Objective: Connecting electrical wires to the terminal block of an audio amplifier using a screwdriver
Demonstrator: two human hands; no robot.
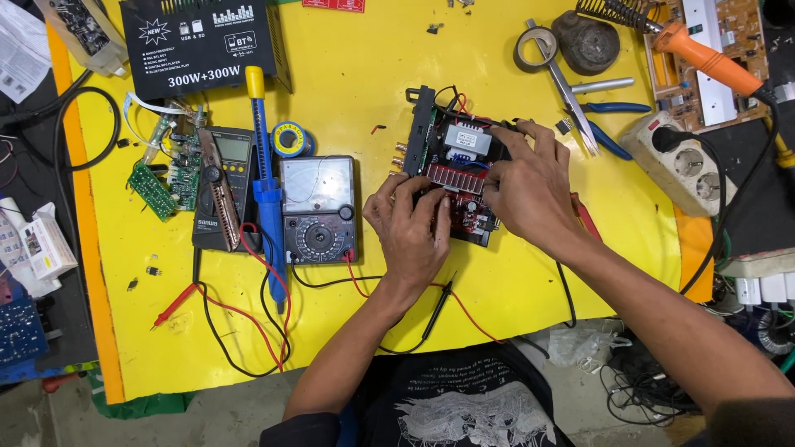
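Two hands on an opened amplifier board

Both hands work on the amplifier circuit board, which lies on the yellow counter directly under the fingers. The left hand rests on the board's near edge, its fingers together and pressing down on the red section. The right hand covers the far right side; its fingers curl over the board's edge near the transformer, but whether they pinch anything I cannot tell.

Just left of the left fingers sits an analogue multimeter, its red and black leads trailing beneath the wrist. A loose black probe lies below that wrist; a sleeve or forearm could drag it across bare solder points. Beyond the right fingers, the orange soldering iron rests near a power strip; if hot, a careless reach risks a burn.
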